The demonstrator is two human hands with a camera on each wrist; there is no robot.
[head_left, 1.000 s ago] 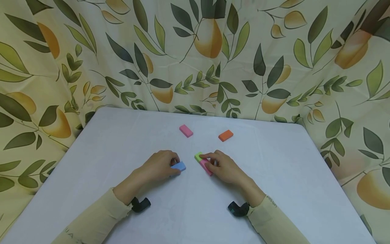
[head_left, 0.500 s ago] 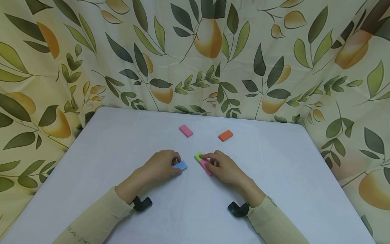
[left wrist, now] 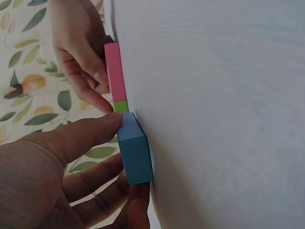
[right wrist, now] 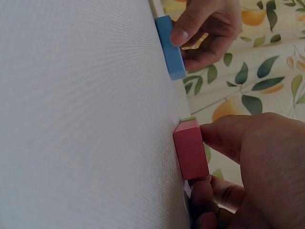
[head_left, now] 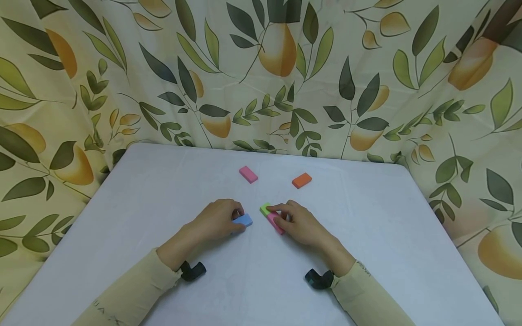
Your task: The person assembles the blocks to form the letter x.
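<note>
Your left hand pinches the blue block on the table | your right hand pinches the pink block, green block touching its far end | blue lies just left of the pair, long axis crosswise

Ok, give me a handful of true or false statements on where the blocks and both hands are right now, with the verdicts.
1. The left hand pinches the small blue rectangular block. True.
2. The right hand has lifted the pink rectangular block near it off the white table. False: that block lies flat on the table under the grip.
3. A small green block sits end to end with that pink block. True.
4. The orange rectangular block is stacked on the far pink block. False: both lie apart on the table, untouched.
5. The blue block touches the green block. False: the head view shows a gap.
</note>
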